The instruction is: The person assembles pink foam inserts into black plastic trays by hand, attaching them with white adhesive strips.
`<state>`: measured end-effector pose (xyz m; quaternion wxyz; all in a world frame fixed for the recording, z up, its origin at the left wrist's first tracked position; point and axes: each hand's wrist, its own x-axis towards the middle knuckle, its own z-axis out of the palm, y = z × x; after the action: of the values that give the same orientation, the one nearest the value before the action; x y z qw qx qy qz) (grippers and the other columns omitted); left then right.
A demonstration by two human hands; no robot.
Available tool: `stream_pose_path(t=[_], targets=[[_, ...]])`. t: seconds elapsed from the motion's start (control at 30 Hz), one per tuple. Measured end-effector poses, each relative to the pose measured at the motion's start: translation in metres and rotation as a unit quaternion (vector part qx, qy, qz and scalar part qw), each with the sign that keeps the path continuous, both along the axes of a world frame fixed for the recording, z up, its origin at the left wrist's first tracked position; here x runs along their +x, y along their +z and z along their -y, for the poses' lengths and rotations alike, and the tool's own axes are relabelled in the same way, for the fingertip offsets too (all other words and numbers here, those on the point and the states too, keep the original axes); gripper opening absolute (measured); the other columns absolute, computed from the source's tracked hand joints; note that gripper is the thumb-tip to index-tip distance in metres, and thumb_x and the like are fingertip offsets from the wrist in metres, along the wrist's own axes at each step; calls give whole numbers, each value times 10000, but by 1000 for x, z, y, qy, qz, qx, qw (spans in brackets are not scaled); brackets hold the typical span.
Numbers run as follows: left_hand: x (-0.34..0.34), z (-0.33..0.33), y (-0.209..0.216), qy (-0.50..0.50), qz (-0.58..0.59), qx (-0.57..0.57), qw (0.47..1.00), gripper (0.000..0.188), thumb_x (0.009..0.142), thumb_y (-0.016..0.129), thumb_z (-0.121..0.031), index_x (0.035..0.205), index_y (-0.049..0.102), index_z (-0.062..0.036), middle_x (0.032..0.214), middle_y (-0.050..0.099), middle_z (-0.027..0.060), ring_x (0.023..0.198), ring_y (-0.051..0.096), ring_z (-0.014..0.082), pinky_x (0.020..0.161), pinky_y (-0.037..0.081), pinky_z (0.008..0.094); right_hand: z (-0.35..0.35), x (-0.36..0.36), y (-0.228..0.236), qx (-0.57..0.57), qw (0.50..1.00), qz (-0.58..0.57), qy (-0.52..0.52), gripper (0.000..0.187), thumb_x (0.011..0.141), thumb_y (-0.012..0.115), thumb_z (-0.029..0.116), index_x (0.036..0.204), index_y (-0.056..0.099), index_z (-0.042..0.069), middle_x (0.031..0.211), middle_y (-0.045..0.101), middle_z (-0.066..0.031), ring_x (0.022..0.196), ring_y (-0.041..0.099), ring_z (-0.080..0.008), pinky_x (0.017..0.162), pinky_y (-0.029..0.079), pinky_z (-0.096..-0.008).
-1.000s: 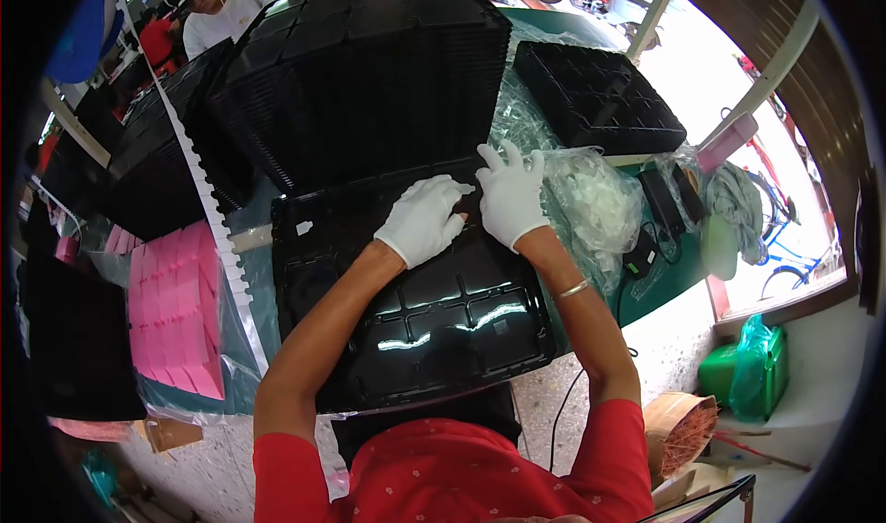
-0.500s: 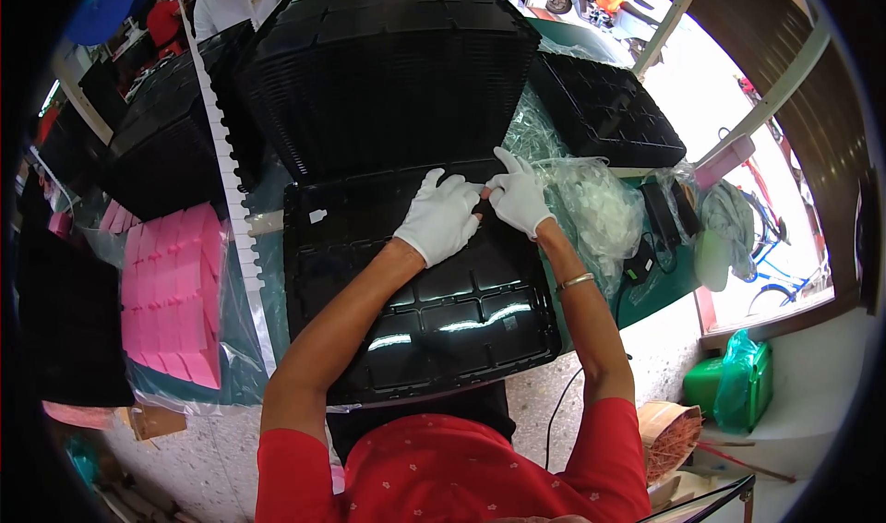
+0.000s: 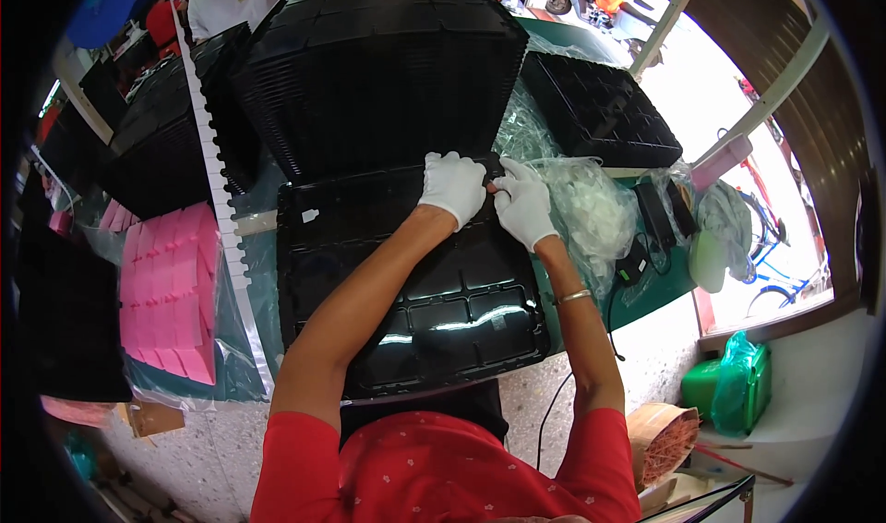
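In front of me lies a shiny black plastic tray (image 3: 425, 329) with moulded compartments. Both my hands wear white gloves and meet at its far right corner. My left hand (image 3: 452, 189) has its fingers curled down at the far rim, and what they hold, if anything, is hidden. Beside it, my right hand (image 3: 524, 207) bends at the right edge, index finger reaching toward the corner and thumb tip bare. Anything pinched there is too small to make out. A small white piece (image 3: 310, 216) sits at the tray's far left.
A tall stack of black trays (image 3: 388, 89) rises just beyond. To the right are another black tray (image 3: 600, 108), a clear plastic bag (image 3: 591, 218) and a black adapter (image 3: 632, 263) with a cable. Pink foam blocks (image 3: 166, 292) stand left, past a white notched strip (image 3: 210, 144).
My left hand has shifted right and farther up to the tray's corner, its fingers now more curled. My right hand has moved slightly nearer to me, staying close by.
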<state>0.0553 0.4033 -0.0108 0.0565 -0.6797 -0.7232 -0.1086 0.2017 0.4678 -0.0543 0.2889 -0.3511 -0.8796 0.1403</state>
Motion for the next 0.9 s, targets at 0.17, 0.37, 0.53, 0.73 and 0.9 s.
stream_pose_path(t=[0.17,0.37,0.53,0.73,0.9], targets=[[4,-10,9,41,43,-63,996,169,780,618,-244,843,730,-133,852,703,97,919,637,283,824,477,408,2,2,-2,8,1000,5,-19,183,796,586,178,883,747,174,1342,554,-62,1291,428,-320,1064,277,-522],[-9,-6,1,61,112,-50,991,202,787,619,-277,887,730,-141,921,690,147,979,615,321,874,480,421,10,-10,-3,41,998,20,-35,196,798,588,194,906,751,185,1378,528,-54,1318,385,-374,1077,242,-557],[-19,-2,-4,57,143,-40,987,202,794,609,-253,866,732,-110,919,688,134,971,611,326,891,478,425,10,-19,0,-21,997,44,-52,207,794,583,181,903,755,217,1423,492,-47,1346,362,-385,1075,250,-569],[-23,17,-11,-38,156,54,986,172,814,578,-139,868,732,-84,920,683,111,963,598,318,898,467,416,-3,-13,-10,-83,996,-11,-27,210,795,583,171,878,757,255,1457,464,-36,1361,357,-359,1061,267,-584],[-25,34,-15,-101,121,91,983,184,838,590,-149,939,720,-65,1015,660,101,1010,584,295,946,438,410,6,-20,-1,-72,996,1,-50,172,801,608,211,870,763,239,1454,468,-28,1357,362,-346,1066,262,-578]])
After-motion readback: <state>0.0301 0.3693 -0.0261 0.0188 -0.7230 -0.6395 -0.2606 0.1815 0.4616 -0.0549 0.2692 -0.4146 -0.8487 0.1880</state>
